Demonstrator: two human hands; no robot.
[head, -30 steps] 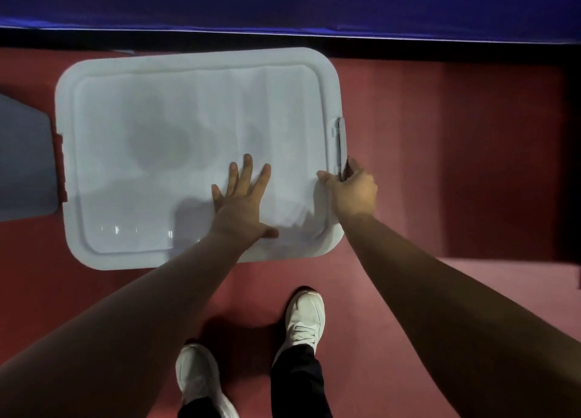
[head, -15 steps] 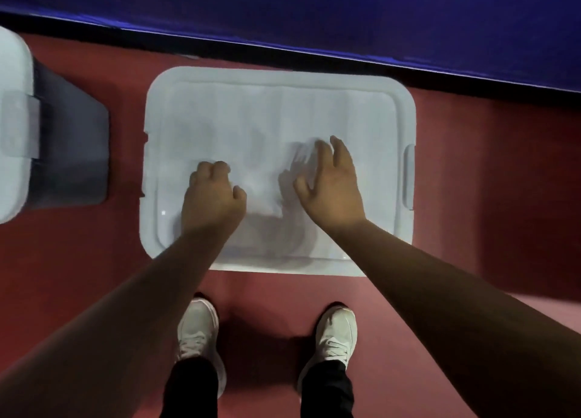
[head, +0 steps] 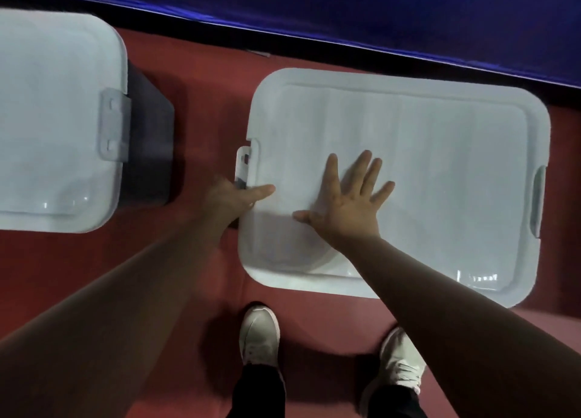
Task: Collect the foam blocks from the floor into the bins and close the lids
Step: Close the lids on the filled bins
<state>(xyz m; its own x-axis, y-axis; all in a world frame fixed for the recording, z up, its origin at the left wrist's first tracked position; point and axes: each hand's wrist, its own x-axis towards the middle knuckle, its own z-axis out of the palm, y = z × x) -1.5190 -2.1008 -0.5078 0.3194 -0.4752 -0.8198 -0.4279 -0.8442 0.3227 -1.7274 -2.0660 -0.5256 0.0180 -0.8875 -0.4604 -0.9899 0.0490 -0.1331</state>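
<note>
The left hand [head: 234,197] is at the lid's [head: 408,178] near-left edge, fingers curled around the latch [head: 243,166] with the thumb lying over the lid's rim; that latch stands out from the side, apparently not yet snapped down. The right hand [head: 349,204] lies flat and spread on the lid, just right of the left hand, gripping nothing — it only presses. The lid covers its bin; whatever foam blocks are inside cannot be seen, and none show on the floor [head: 204,103].

The likely slip is at the latch. If the lid's edge is not seated all round, the clip may pivot past its catch and stay loose, or the lid may spring up at the far-right corner, well beyond the pressing palm. The palm sits left of centre, so a hard push could tilt the lid or skid the bin away across the floor. Fingers tucked under the clip could also be pinched as it closes. The far latch [head: 539,204], well right of the right hand, looks folded flat, though I cannot be sure it is locked.

The floor is dull red and looks matte — some grip, likely. A second bin [head: 56,119], lidded, sits left of the left hand. Beyond both hands a dark strip runs below a blue wall [head: 408,15]. The light is dim.
</note>
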